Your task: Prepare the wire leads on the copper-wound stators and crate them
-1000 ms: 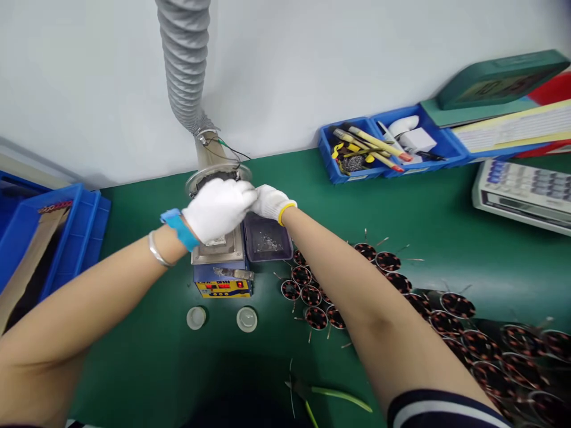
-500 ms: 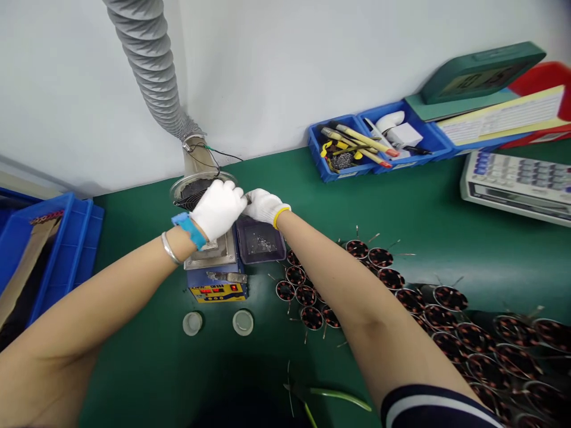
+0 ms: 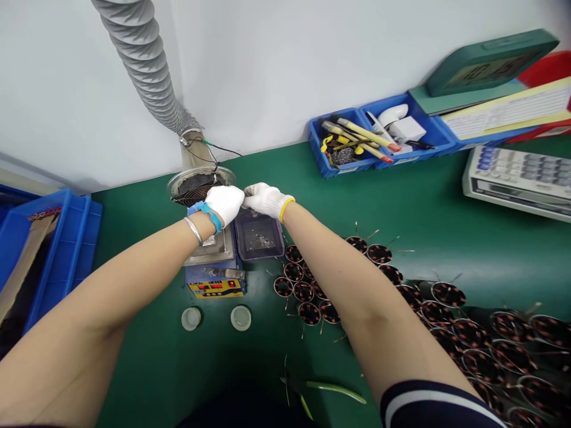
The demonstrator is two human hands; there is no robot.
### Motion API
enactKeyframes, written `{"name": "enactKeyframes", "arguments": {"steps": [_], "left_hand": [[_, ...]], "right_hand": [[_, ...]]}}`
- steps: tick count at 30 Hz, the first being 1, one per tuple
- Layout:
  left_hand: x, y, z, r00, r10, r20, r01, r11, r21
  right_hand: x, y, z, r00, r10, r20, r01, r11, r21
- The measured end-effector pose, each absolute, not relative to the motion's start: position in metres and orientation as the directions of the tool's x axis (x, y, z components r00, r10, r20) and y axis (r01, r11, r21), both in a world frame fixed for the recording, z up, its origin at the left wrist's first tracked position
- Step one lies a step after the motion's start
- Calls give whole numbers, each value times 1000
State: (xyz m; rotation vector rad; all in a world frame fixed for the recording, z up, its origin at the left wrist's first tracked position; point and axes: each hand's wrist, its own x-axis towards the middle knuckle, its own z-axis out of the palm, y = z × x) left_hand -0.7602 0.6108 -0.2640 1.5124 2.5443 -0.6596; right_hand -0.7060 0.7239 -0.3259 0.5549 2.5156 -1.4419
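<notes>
My left hand (image 3: 226, 203) wears a white glove and is closed over the back of a blue heating unit (image 3: 216, 289) with a lit red display and a metal top. Fingertips nearly touching it, my right hand (image 3: 266, 200), also in a white glove with a yellow cuff, is closed above a dark plastic tray (image 3: 259, 255) with silvery scraps in it. Whatever the fingers hold is hidden. Behind my left hand is a round fume hood (image 3: 175, 181) with a black grille. A flat metal scraper-like strip (image 3: 225, 273) lies across the unit's front.
Several round metal cans with copper windings (image 3: 308, 313) stand on the right. Two small white cups (image 3: 241, 318), green-handled cutters (image 3: 336, 389), blue bins (image 3: 66, 261), a parts box (image 3: 341, 170) and a scale (image 3: 517, 190) are around. A grey hose (image 3: 143, 65) rises behind.
My left hand has dropped slightly and turned, moving right with its wrist, and more of the black grille shows. My right hand has shifted a little right. The whole view has tilted slightly.
</notes>
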Motion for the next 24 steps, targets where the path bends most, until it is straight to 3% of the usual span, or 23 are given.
{"name": "enactKeyframes", "arguments": {"steps": [10, 17, 24], "left_hand": [[-777, 595, -270, -422, 869, -260, 901, 368, -232], [-783, 601, -268, -455, 856, -247, 890, 427, -160], [-785, 603, -267, -468, 846, -256, 884, 446, -141]], "right_hand": [[-703, 726, -315, -857, 306, -415, 499, 290, -817], [-707, 724, -325, -891, 328, -315, 402, 240, -884], [-704, 731, -333, -911, 332, -246, 351, 306, -885]]}}
